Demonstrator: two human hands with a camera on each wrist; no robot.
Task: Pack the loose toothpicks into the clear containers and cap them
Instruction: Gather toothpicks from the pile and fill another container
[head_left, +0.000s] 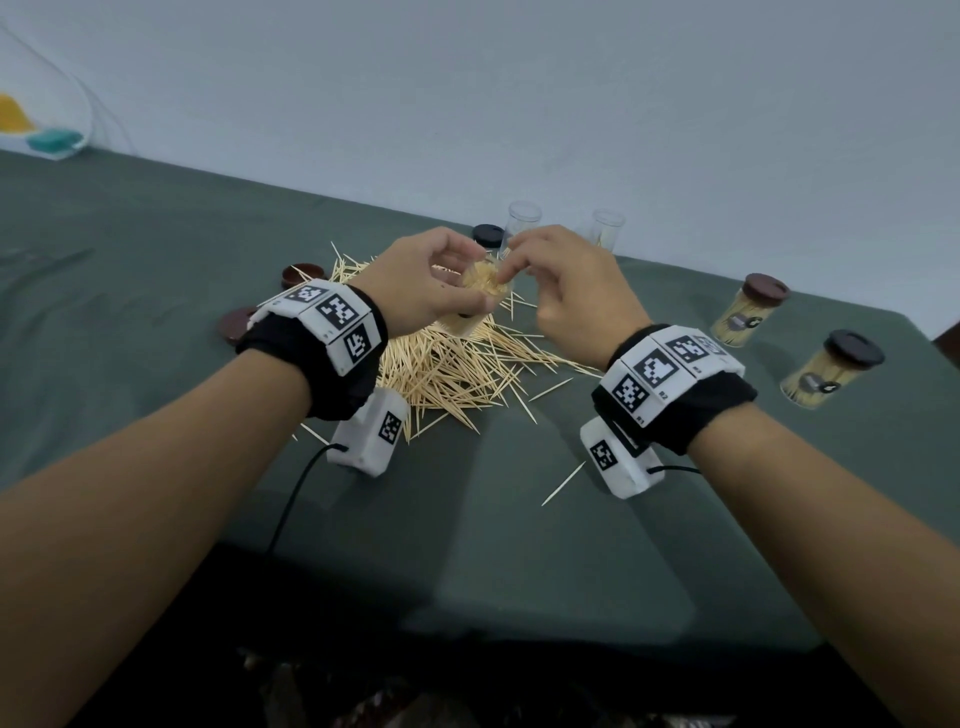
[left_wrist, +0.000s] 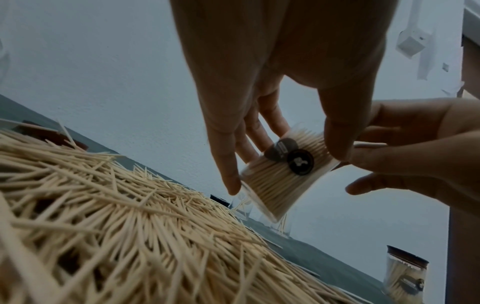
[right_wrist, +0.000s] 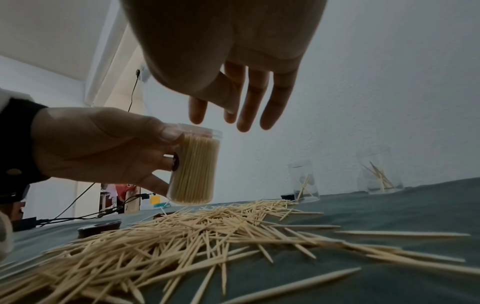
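Toothpicks, pale wooden ones, lie in a loose heap (head_left: 447, 364) on the green-clothed worktop (head_left: 156, 249) in the head view, strays pointing every way around it. Above the heap the left hand (head_left: 426, 280) grips a clear plastic container packed with toothpicks (head_left: 480, 291), its open mouth tilted up toward the camera. The right hand (head_left: 566, 291) reaches in from the right, thumb and forefinger pinched at the mouth on the stick ends. Far behind stand two nearly empty clear containers (head_left: 523, 221), a black cap (head_left: 487, 235) beside the left one. Two brown caps (head_left: 303, 274) lie left of the heap. At the right, well apart, stand two filled, capped containers (head_left: 748, 314).

From the left wrist, the held container (left_wrist: 283, 174) slants, its long axis running from lower left to upper right, a dark round label on its wall. Left fingers (left_wrist: 228, 168) curl round it; the right hand's fingers (left_wrist: 376, 160) pinch at its upper end. The heap (left_wrist: 130, 236) fills the near left.

From the right wrist, the container (right_wrist: 193, 168) stands almost upright just above the heap (right_wrist: 182, 236), sticks running lengthwise inside it. The left hand (right_wrist: 103, 148) clasps its side. The right hand's fingers (right_wrist: 249, 102) hang over its rim; whether they touch it I cannot tell here.
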